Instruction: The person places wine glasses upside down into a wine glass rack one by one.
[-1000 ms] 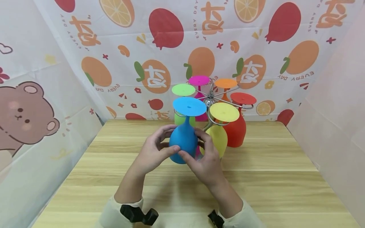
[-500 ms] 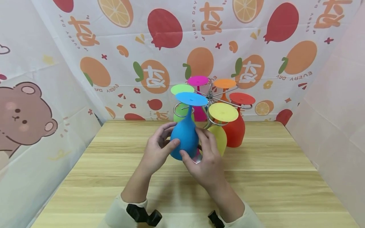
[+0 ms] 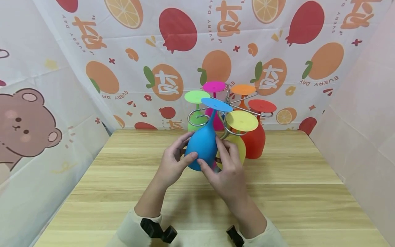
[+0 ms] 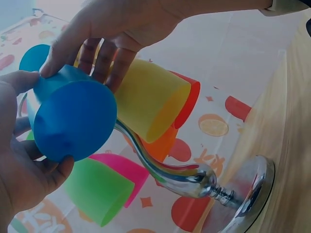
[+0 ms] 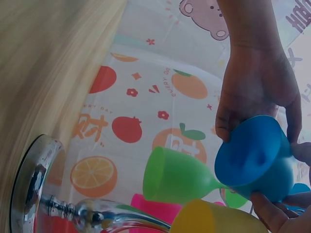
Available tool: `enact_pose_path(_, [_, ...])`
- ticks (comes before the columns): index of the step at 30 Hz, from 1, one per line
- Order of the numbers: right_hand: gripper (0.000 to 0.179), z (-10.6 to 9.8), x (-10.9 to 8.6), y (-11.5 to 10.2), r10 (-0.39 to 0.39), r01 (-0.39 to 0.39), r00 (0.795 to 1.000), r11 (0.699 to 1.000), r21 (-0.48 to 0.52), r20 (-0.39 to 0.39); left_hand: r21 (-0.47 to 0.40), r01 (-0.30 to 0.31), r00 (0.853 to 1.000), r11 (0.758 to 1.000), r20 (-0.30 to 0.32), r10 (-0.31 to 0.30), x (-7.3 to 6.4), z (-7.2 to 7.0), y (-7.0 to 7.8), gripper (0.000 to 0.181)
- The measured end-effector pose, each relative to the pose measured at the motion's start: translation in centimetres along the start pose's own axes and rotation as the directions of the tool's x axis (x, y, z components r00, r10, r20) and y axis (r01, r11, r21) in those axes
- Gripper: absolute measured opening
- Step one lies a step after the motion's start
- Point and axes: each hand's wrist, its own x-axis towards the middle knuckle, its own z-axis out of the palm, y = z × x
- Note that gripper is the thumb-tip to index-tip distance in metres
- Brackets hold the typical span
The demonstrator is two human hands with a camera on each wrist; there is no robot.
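Observation:
A blue goblet (image 3: 202, 147) hangs upside down between both hands, its foot tilted to the right in the head view. My left hand (image 3: 174, 166) grips the bowl from the left, thumb across the front. From the right, my right hand (image 3: 229, 175) holds the same bowl with thumb and fingers. The wrist views show the goblet's open mouth (image 5: 250, 150) facing down, above the table. Behind it stands a shiny metal goblet rack (image 4: 170, 179); its front-left curled wire hook (image 3: 189, 118) lies beside the blue stem, with no stem visible inside it.
Upside-down goblets hang on the other hooks: yellow (image 3: 242, 120), light green (image 3: 197, 96), magenta (image 3: 214, 86), orange (image 3: 243, 90) and red (image 3: 255, 140). The round rack base (image 4: 257, 194) stands on the wooden table (image 3: 123, 192). A printed cloth (image 3: 123, 44) hangs behind.
The blue goblet has risen slightly and its foot has tipped and shifted right, away from the front-left hook, which now shows more. Both hands moved slightly with it, still holding the bowl.

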Motion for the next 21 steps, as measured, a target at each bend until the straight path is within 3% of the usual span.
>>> enact_pose_path(10, [0.066, 0.3, 0.0, -0.3, -0.027, 0.026, 1.000, 0.999, -0.027, -0.012, 0.039, 0.056, 0.998, 0.998, -0.009, -0.056, 0.2, -0.1, -0.4, 0.061])
enact_pose_path(15, [0.062, 0.5, 0.0, -0.3, -0.052, 0.052, 0.999, 0.998, -0.045, -0.003, 0.016, 0.086, 0.996, 0.996, 0.006, -0.086, 0.4, -0.4, -0.7, 0.057])
enact_pose_path(21, [0.058, 0.8, 0.0, -0.1, -0.085, 0.088, 0.995, 0.994, -0.072, 0.045, 0.006, 0.098, 0.995, 0.995, 0.013, -0.099, 0.7, -0.9, -1.2, 0.055])
